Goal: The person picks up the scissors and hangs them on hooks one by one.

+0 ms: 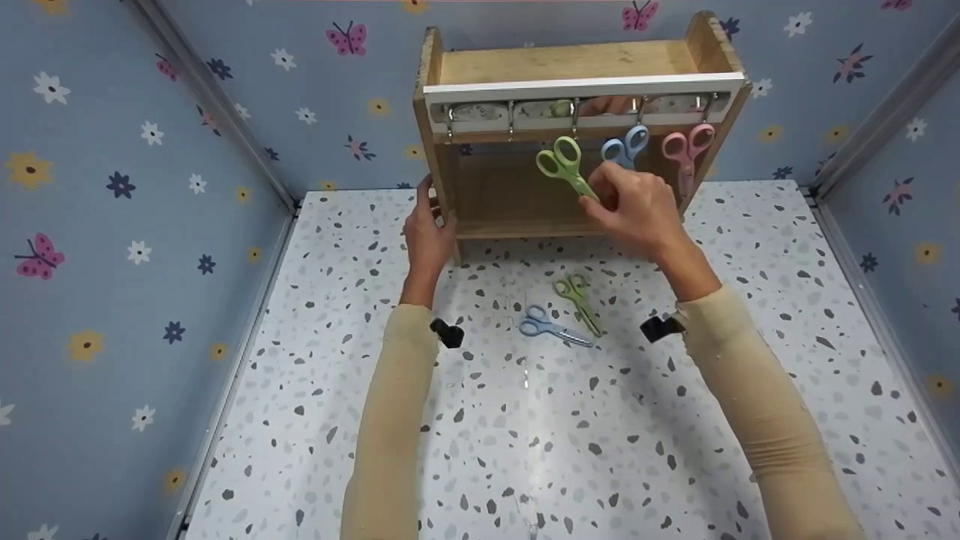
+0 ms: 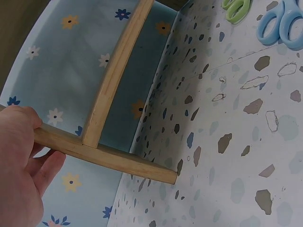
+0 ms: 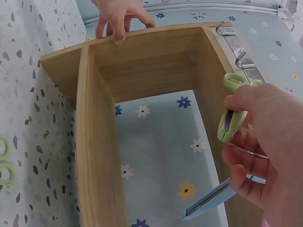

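My right hand [image 1: 637, 210] pinches green scissors [image 1: 564, 163] by the blade end, handle loops up, just below the middle hook of a wooden rack [image 1: 525, 229]. Blue scissors [image 1: 624, 147] hang from the hook to the right, partly behind that hand. At the far right hook hang pink scissors [image 1: 684, 154]. My left hand [image 1: 430, 232] grips the left side panel of the rack, thumb in front and fingers behind, also seen in the left wrist view. In the right wrist view the green scissors [image 3: 229, 120] are between thumb and fingers, and a blue blade [image 3: 208, 201] sticks out below.
On the speckled table [image 1: 360, 420] in front of the rack lie another pair of green scissors [image 1: 577, 304] and another pair of blue scissors [image 1: 553, 327]. A row of metal hooks [image 1: 511, 120] runs along the rack's front. Patterned walls [image 1: 135, 337] enclose the table's sides and back.
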